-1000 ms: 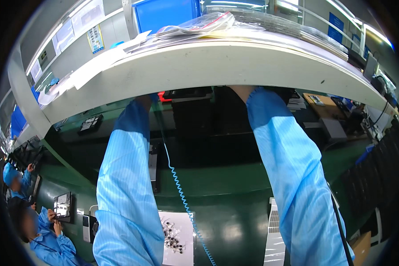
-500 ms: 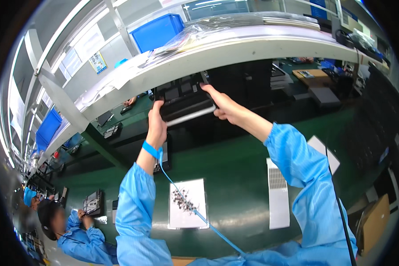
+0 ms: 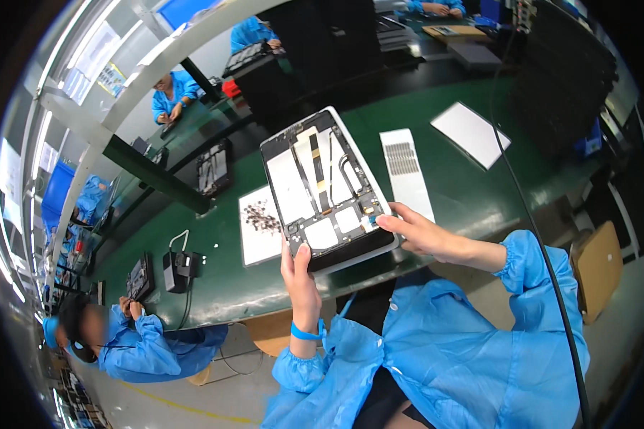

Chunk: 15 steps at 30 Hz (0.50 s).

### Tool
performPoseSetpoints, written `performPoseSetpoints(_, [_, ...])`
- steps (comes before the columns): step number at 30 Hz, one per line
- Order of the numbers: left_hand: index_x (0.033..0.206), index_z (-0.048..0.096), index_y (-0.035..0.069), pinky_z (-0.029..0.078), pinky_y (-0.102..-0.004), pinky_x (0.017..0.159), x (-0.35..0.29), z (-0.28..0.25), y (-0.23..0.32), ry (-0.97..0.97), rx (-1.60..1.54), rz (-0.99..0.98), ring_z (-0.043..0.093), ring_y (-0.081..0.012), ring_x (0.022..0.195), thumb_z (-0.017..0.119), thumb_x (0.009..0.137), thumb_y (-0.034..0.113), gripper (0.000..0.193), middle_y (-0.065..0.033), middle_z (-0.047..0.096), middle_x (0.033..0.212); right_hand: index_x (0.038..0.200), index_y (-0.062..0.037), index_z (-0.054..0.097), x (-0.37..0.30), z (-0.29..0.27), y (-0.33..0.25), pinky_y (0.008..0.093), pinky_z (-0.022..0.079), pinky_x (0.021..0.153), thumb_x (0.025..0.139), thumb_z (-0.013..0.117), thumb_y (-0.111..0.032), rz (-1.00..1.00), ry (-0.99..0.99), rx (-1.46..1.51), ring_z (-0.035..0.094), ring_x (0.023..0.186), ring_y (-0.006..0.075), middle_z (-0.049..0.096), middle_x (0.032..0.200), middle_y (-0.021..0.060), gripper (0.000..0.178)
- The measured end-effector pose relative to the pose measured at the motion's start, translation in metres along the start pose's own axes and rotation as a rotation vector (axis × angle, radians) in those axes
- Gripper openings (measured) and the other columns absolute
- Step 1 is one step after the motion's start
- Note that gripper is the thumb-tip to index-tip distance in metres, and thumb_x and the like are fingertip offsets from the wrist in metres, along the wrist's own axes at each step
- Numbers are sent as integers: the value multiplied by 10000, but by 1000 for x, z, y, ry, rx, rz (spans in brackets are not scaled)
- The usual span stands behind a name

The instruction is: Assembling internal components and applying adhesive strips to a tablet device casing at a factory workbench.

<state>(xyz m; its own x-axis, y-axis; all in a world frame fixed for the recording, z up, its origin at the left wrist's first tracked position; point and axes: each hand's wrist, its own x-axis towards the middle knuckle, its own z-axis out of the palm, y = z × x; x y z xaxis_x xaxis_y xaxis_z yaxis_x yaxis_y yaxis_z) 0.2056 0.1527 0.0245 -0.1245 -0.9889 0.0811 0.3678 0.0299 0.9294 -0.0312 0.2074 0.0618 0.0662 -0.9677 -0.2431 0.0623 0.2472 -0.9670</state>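
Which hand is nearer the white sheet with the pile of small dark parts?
Left. The left hand grips the open tablet just beside the white sheet; the right hand holds its far edge.

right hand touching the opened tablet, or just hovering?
Touching. The head view shows the right hand with fingertips pressed on the lower right corner of the opened tablet; no gap visible.

Opened tablet (image 3: pixel 327 191) above bench (image 3: pixel 479 193); screw sheet (image 3: pixel 260 226) left.
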Motion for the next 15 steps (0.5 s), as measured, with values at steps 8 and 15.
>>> performPoseSetpoints(8, [1509, 335, -29, 387, -305, 1050, -23, 0, -25, 26, 23, -80, 524, -174, 1215, 563, 966, 139, 613, -99, 556, 1348, 1420, 79, 389, -8, -19, 59, 361, 438, 1024, 898, 556, -687, 21, -20, -114, 578, 1172, 293, 621, 1186, 254, 942])
performPoseSetpoints(15, [1505, 344, -20, 376, -314, 1065, -19, 4, -29, 42, 100, -65, 524, -188, 1217, 588, 945, 200, 649, -108, 549, 1354, 1091, -61, 722, 1, -99, 44, 392, 567, 771, 895, 668, -350, -440, 208, -964, 714, 872, 316, 723, 1110, 127, 354])
